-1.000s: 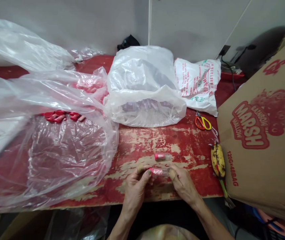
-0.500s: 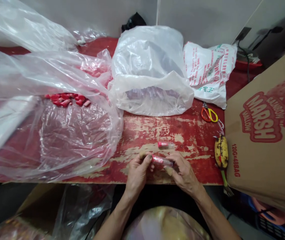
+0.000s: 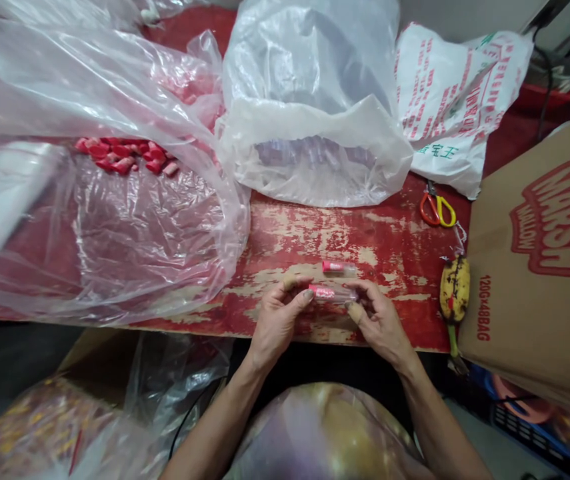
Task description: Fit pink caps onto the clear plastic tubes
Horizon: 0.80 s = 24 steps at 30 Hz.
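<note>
Between my two hands lies a small clear plastic tube with a red-capped end and pink-and-white print (image 3: 329, 293), held level just above the table. The thumb and fingers of my left hand (image 3: 277, 313) pinch its red end. At the clear end, my right hand (image 3: 382, 323) has its thumb and fingertips closed round it. A second, similar red-capped tube (image 3: 339, 268) rests on the worn red table (image 3: 285, 233) just beyond my fingers.
To the left, a large clear plastic bag (image 3: 159, 247) holds red pieces (image 3: 125, 157). A white bag (image 3: 309, 73) of clear tubes stands behind, beside a printed sack (image 3: 449, 100). Scissors (image 3: 437, 209), a spotted banana (image 3: 455, 290) and a cardboard box (image 3: 539, 293) are at right.
The view has tilted downward, so the table's things sit higher in the picture. Both hands still hold the same tube by its ends; the second tube stays on the table.
</note>
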Tool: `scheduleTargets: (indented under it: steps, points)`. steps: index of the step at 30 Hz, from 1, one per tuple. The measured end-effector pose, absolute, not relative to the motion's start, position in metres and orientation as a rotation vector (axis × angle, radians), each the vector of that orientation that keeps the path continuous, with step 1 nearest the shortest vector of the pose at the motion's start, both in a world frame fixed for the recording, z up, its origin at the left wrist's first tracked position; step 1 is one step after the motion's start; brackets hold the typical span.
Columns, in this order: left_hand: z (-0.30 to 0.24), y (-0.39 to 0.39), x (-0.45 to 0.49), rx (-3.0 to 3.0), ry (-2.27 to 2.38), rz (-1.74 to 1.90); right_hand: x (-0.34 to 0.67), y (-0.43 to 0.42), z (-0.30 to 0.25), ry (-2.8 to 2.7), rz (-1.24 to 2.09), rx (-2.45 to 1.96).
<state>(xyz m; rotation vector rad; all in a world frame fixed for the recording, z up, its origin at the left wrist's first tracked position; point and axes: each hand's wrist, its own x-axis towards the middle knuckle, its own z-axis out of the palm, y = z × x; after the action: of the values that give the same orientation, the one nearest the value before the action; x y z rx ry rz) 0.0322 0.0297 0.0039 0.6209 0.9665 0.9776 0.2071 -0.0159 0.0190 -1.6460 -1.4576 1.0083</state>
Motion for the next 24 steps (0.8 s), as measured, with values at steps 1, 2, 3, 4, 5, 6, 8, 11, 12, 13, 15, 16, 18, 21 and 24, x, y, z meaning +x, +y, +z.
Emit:
scheduleTargets:
  steps: [1,2,3,4,5,6,8,11,12,13,15,16,18,21,24]
  points:
    - [0.003,0.030,0.032,0.632,0.968,0.982,0.207,-0.016,0.019,-1.441,1.008,-1.662]
    - [0.002,0.030,0.032,0.648,0.963,0.989,0.207,-0.015,0.018,-1.426,1.001,-1.686]
    - [0.001,0.030,0.033,0.667,0.958,1.003,0.207,-0.015,0.016,-1.411,0.996,-1.709]
    - [0.001,0.030,0.033,0.686,0.954,1.020,0.206,-0.015,0.015,-1.397,0.995,-1.726]
    - [0.001,0.030,0.033,0.701,0.952,1.035,0.206,-0.014,0.014,-1.384,1.002,-1.734]
    - [0.001,0.030,0.032,0.709,0.954,1.047,0.206,-0.014,0.013,-1.370,1.012,-1.733]
    - [0.001,0.030,0.032,0.698,0.962,1.041,0.206,-0.014,0.014,-1.353,1.054,-1.694]
    - [0.000,0.031,0.030,0.663,0.960,1.000,0.205,-0.013,0.017,-1.369,1.107,-1.601]
    - [0.000,0.031,0.030,0.660,0.955,0.992,0.205,-0.012,0.017,-1.373,1.110,-1.591]
    - [-0.001,0.031,0.030,0.666,0.951,0.992,0.204,-0.011,0.017,-1.379,1.103,-1.597]
    - [-0.001,0.031,0.030,0.705,0.956,1.001,0.204,-0.009,0.016,-1.406,1.058,-1.638]
    - [-0.002,0.031,0.030,0.728,0.962,1.007,0.203,-0.008,0.016,-1.420,1.030,-1.659]
    - [-0.001,0.032,0.029,0.767,0.974,1.013,0.204,-0.006,0.017,-1.449,0.980,-1.675]
    - [-0.001,0.033,0.028,0.775,0.973,1.031,0.205,-0.005,0.021,-1.486,0.953,-1.622]
    - [-0.002,0.033,0.029,0.769,0.964,1.038,0.203,-0.005,0.021,-1.385,0.993,-1.612]
